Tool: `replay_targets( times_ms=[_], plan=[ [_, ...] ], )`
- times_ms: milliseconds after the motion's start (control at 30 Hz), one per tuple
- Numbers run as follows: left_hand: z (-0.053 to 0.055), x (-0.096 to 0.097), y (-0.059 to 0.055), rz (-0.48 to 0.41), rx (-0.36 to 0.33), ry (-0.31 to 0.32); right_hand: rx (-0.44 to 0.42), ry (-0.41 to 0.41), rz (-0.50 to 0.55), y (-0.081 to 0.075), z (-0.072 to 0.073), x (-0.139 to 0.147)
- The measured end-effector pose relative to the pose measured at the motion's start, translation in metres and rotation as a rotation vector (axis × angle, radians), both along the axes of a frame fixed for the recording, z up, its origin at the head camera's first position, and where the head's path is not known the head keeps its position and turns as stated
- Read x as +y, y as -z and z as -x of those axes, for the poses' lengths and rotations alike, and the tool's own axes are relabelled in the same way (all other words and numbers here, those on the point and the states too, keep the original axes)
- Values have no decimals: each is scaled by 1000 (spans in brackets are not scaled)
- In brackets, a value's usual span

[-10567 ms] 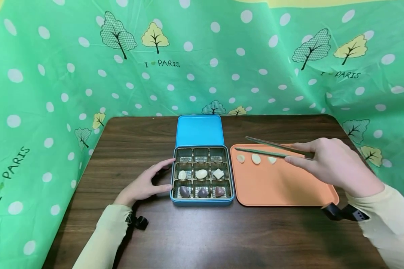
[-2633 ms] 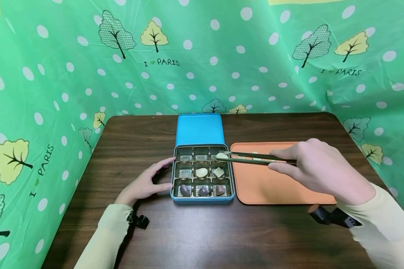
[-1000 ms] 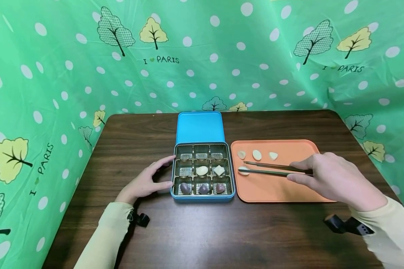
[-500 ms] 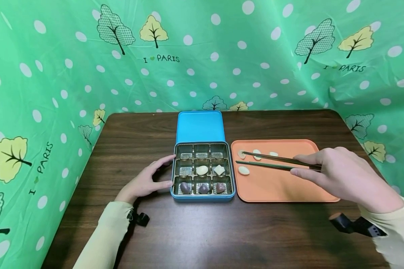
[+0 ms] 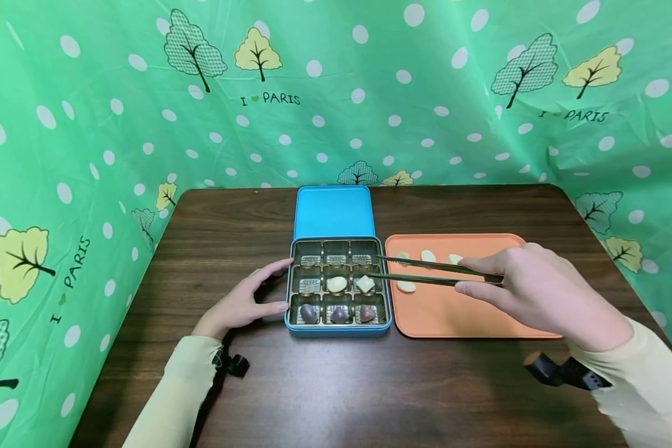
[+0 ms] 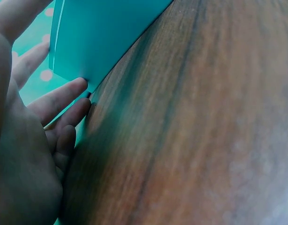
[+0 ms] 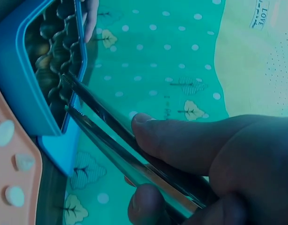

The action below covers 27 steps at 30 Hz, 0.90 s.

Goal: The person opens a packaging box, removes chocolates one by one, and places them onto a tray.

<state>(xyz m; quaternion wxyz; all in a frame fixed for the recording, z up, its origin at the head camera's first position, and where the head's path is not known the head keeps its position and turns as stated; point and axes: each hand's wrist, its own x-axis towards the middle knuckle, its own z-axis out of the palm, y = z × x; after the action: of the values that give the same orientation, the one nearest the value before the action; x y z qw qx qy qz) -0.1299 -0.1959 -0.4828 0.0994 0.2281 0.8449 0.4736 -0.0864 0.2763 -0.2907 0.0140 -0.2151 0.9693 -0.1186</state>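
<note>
In the head view my right hand [image 5: 549, 295] grips long metal tweezer tongs [image 5: 425, 280]. Their serrated tips stand apart over the right column of a divided blue tin [image 5: 336, 333], with nothing pinched between them. White chocolates [image 5: 336, 284] lie in the tin's centre and middle-right compartments; the front row holds three dark chocolates [image 5: 339, 315]. The middle-left compartment and the back row are bare. My left hand [image 5: 235, 308] touches the tin's left side with thumb and forefinger spread; the left wrist view shows its fingers [image 6: 64, 96] extended beside the teal-looking tin wall [image 6: 101, 37].
Right of the tin lies an orange tray [image 5: 470, 317]. It bears an oval white piece [image 5: 406, 287] near its left edge and three pale pieces farther back, partly behind the tongs. The tin's blue lid [image 5: 333, 211] stands open behind. A polka-dot green cloth [image 5: 336, 137] hangs beyond the table.
The white oval from the middle-left compartment was carried in the tongs and now lies on the tray. The opened tongs have since moved left, over the tin. My left hand stays put.
</note>
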Motion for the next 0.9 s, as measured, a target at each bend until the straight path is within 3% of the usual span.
replay_targets(
  times_ms=[167,400,900],
  plan=[
    [0,0,0,11,-8,-5,-4,-28,18,-1,3,-15],
    [-1,0,-1,13,-9,-8,73,-150,48,3,10,-33],
    [0,0,-2,7,-6,-1,-39,-220,-25,6,24,-65]
  ],
)
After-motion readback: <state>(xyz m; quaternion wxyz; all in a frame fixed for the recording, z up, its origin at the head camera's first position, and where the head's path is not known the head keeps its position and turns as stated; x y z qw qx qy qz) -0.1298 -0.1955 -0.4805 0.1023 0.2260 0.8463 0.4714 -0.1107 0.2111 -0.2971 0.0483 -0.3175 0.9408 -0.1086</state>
